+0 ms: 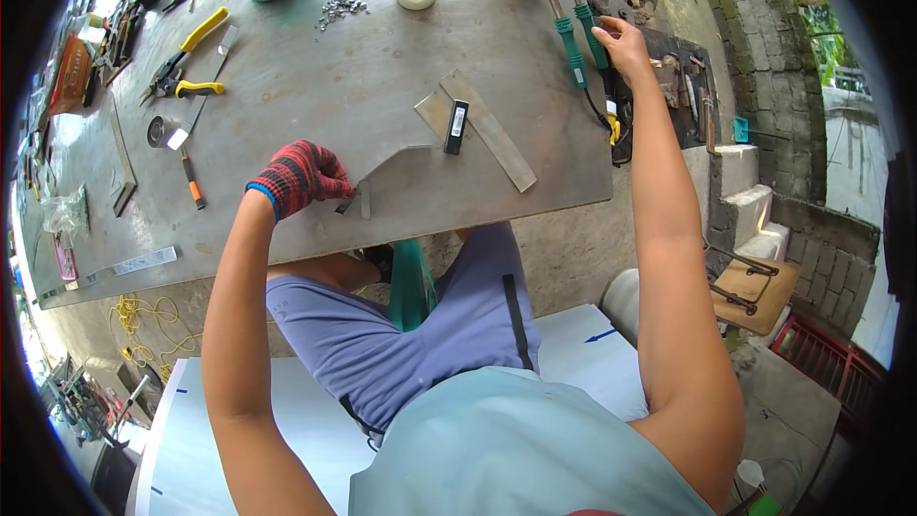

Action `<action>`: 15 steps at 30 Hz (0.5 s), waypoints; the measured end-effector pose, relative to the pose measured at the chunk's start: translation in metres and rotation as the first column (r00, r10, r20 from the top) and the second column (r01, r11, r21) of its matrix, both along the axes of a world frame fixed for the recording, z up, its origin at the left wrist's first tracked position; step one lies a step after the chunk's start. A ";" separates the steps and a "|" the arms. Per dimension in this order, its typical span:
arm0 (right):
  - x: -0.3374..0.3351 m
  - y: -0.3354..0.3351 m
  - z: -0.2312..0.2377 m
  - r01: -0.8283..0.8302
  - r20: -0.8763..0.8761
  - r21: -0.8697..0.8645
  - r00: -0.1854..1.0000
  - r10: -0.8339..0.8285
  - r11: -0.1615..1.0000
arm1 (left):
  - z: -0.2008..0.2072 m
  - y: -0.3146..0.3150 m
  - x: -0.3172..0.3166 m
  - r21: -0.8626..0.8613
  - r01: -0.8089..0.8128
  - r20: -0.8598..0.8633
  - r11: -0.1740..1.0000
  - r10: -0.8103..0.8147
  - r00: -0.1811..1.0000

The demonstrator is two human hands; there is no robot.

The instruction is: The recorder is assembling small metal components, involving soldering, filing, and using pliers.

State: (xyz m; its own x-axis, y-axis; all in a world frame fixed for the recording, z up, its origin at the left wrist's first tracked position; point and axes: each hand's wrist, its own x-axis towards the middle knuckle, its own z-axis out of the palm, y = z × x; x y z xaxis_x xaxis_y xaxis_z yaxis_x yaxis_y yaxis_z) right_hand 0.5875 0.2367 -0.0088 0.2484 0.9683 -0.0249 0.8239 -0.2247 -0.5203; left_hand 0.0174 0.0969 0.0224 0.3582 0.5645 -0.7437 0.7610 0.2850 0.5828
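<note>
One bent metal strip [392,161] is pinched in my left hand [301,177]; I can't tell if my right hand [626,48], seemingly fetching a soldering iron [586,24], has the grip lifting needs.

- From my head, a wide fisheye view looks steeply down over my pale blue cloth shirt [497,449].
- It faces forward across the flat grey metal surface [306,76], slightly farther off.
- My shirt sits closest, bottom centre.
</note>
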 end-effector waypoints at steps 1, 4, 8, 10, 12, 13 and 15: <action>-0.003 0.000 -0.001 -0.025 -0.126 -0.026 0.992 0.021 0.999 | 0.002 -0.001 -0.001 -0.001 -0.006 -0.007 1.000 0.006 1.000; -0.009 0.001 -0.001 -0.102 -0.286 -0.093 0.956 0.072 0.990 | 0.005 -0.003 0.000 -0.008 -0.015 -0.017 1.000 0.015 1.000; -0.011 0.000 -0.008 -0.167 -0.286 -0.123 0.950 0.127 0.978 | 0.005 -0.001 0.000 0.000 -0.002 -0.030 1.000 0.002 1.000; -0.009 0.001 -0.013 -0.108 -0.245 -0.054 0.965 0.092 0.993 | 0.005 0.001 0.000 -0.002 -0.004 -0.023 1.000 0.004 1.000; -0.004 -0.003 -0.015 -0.103 -0.196 0.009 0.975 0.103 0.995 | 0.006 0.002 0.001 -0.005 0.000 0.002 1.000 0.000 1.000; -0.003 -0.004 -0.015 -0.099 -0.144 0.072 0.984 0.108 0.993 | 0.007 0.002 0.001 -0.005 -0.007 -0.002 1.000 0.007 1.000; -0.001 -0.003 -0.014 -0.103 -0.213 0.082 0.970 0.118 0.991 | 0.006 0.001 0.000 -0.016 0.003 -0.008 1.000 -0.003 1.000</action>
